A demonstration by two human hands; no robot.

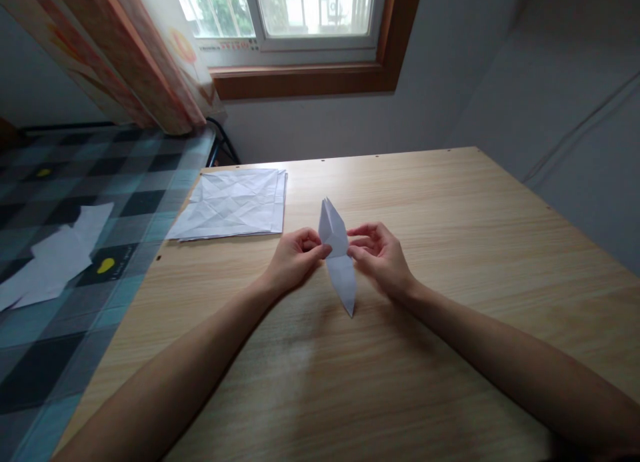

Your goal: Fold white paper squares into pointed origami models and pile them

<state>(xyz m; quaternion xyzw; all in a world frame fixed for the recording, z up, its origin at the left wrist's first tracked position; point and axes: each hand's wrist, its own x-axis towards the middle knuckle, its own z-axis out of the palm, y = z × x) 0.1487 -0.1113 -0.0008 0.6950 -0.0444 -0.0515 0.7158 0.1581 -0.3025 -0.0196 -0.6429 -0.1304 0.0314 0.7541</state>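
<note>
A white folded paper shape (pixel 339 257), long and pointed at both ends, is held just above the wooden table (pixel 450 262). My left hand (pixel 295 257) pinches its left side at the middle. My right hand (pixel 380 254) pinches its right side, fingers curled. The lower tip of the paper points toward me, close to the tabletop; whether it touches is unclear. The upper tip rises away from me.
A stack of creased white paper sheets (pixel 233 203) lies at the table's far left corner. Left of the table is a bed with a blue checked cover (pixel 75 202) and loose white paper scraps (pixel 55 255). A curtain (pixel 145 62) and window (pixel 300 15) are behind.
</note>
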